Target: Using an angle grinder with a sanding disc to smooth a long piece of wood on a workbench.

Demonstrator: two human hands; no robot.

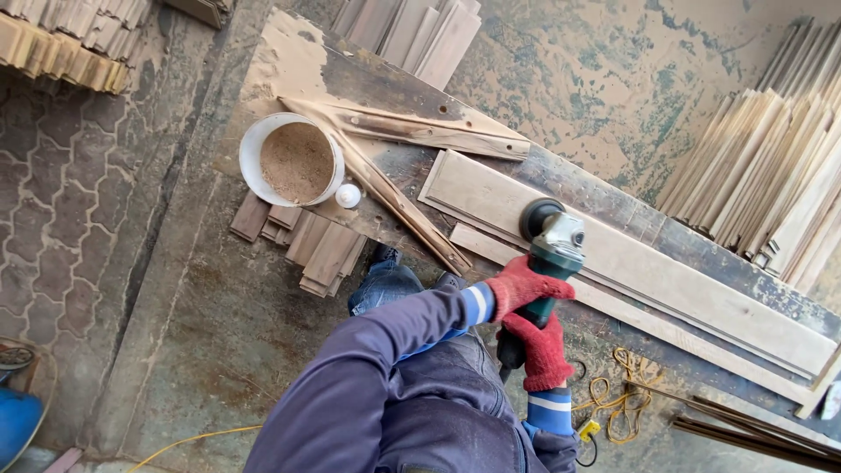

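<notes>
2 hands (pixel 533 320) grip grinder (pixel 550 241) atop plank (pixel 648 271).

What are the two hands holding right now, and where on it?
Both gloved hands grip one angle grinder: left hand on its green body behind the head, right hand on the rear handle.

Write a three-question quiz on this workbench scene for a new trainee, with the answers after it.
1. True or false: both the left hand and the right hand wear red gloves and grip the green power sander.
2. What fills the white bucket? A) water B) sawdust C) nails
3. What does the sander's head rest on?

Key
1. True; the left hand holds nearer the head, the right hand lower on the handle.
2. B; it holds fine brown sawdust.
3. The long pale wooden board, lying along the dark workbench.
</notes>
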